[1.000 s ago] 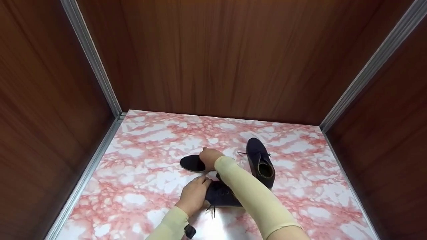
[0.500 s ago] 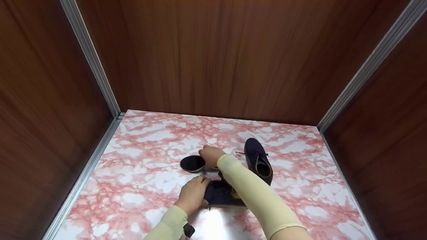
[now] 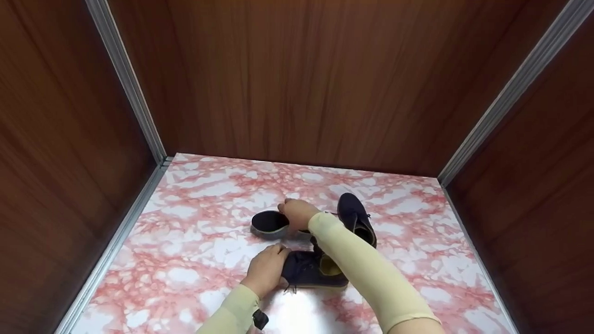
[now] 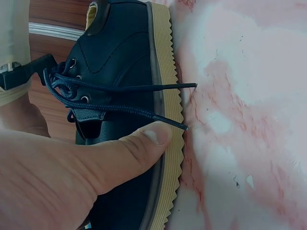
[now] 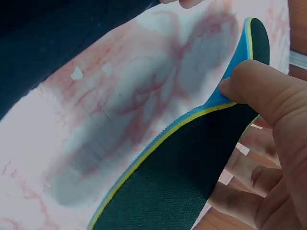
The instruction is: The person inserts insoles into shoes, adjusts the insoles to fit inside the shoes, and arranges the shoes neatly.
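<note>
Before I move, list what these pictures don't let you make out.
Head: the heel of the far shoe, behind the right sleeve.
Head: the toe of the near shoe, behind the left hand.
Head: the middle of the insole, behind the right hand.
Head: what the small black item by the left sleeve is; too small.
Left wrist: the near shoe's toe tip, cut off by the bottom edge.
Right wrist: the insole's lower end, cut off likewise.

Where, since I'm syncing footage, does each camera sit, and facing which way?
Head: on the head, facing forward and down at near shoe, far shoe, insole; left hand, right hand, sleeves show.
Left wrist: on the left wrist, facing the near shoe; left hand, right sleeve show.
Right wrist: on the right wrist, facing the insole; right hand, left fingertips show.
Head and left wrist share the near shoe.
</note>
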### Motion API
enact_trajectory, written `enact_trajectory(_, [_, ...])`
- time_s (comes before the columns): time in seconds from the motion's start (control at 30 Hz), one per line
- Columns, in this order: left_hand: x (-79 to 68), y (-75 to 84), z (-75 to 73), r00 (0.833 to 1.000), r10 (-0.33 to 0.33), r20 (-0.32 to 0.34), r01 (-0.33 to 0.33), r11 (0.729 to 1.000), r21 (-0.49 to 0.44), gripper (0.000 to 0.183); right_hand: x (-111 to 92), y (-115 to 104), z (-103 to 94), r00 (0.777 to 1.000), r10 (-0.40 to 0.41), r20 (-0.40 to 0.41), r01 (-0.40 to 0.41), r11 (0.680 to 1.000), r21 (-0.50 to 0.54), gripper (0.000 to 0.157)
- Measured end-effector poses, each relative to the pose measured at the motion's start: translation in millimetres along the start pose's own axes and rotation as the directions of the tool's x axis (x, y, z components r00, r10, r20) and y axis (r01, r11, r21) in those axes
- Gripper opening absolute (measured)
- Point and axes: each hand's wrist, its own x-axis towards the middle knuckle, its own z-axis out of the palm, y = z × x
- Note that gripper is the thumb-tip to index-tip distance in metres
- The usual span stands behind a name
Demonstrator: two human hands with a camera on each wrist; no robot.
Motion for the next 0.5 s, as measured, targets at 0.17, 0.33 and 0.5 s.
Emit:
enact_trajectory(0.17, [0.0, -1.4, -0.9, 1.0, -0.006, 0.007, 0.006, 1.0, -0.013, 0.091, -6, 0, -6.9, 0.999, -0.012, -0.038, 0.011, 1.0, -0.006, 0.046])
enact_trajectory(0.33, [-0.9, -0.1, 0.0, 1.0, 0.01, 0.009, -0.009, 1.0, -0.009, 0.093, -15, 3, -10.3, 0.999, 0.007, -0.031, -0.007, 1.0, 0.005, 0.046])
enact_trajectory(0.5, [-0.8, 0.7, 0.1, 1.0, -0.005, 0.007, 0.005, 1.0, -0.004, 0.092, -27, 6, -18.3, 0.998, -0.004, -0.07, 0.005, 1.0, 0.019, 0.045])
